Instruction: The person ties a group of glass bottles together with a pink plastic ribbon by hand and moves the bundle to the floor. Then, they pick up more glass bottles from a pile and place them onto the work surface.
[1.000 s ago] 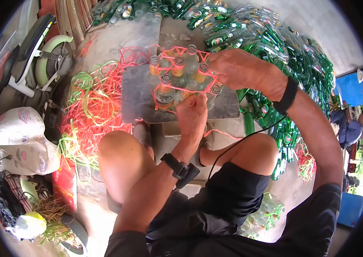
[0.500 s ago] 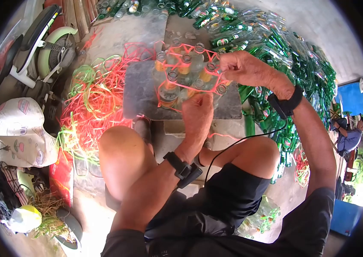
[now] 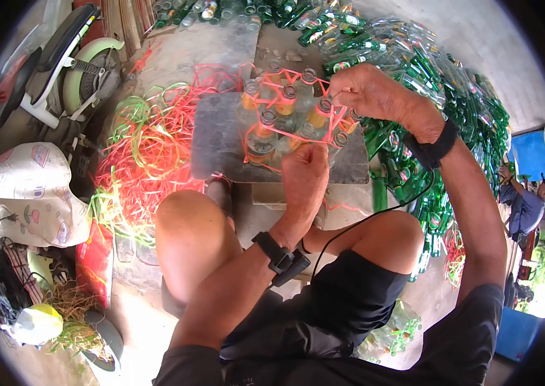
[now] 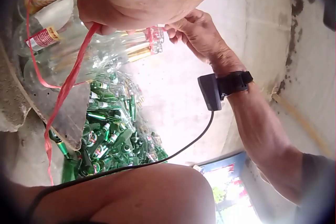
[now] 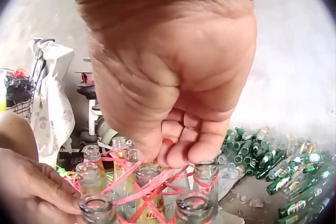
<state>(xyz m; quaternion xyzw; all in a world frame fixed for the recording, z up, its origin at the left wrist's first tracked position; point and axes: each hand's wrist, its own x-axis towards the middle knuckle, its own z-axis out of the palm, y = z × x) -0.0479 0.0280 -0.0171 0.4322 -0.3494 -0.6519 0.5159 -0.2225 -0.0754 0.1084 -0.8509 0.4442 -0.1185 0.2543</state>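
Observation:
A cluster of clear glass bottles [image 3: 266,143] with yellow-red labels stands upright on a dark board [image 3: 217,151]. Pink plastic strap [image 5: 147,185] is laced round and between their necks. My right hand [image 3: 382,96], above the far right bottles, pinches the strap with curled fingers. At the cluster's near side, my left hand [image 3: 304,177] grips another run of strap [image 4: 71,82], its tail hanging below the fist in the left wrist view. The left fingertips are mostly hidden in the head view.
Tangled pink and green strap [image 3: 140,161] lies left of the board. Many green and clear bottles [image 3: 420,77] are heaped behind and to the right. A black cable [image 3: 375,212] runs from the right wrist. A person [image 3: 523,206] sits at far right.
My right hand has lifted off the right-hand bottles, drawing the strap up with it. The left hand keeps its grip at the near side. The head view has shifted slightly.

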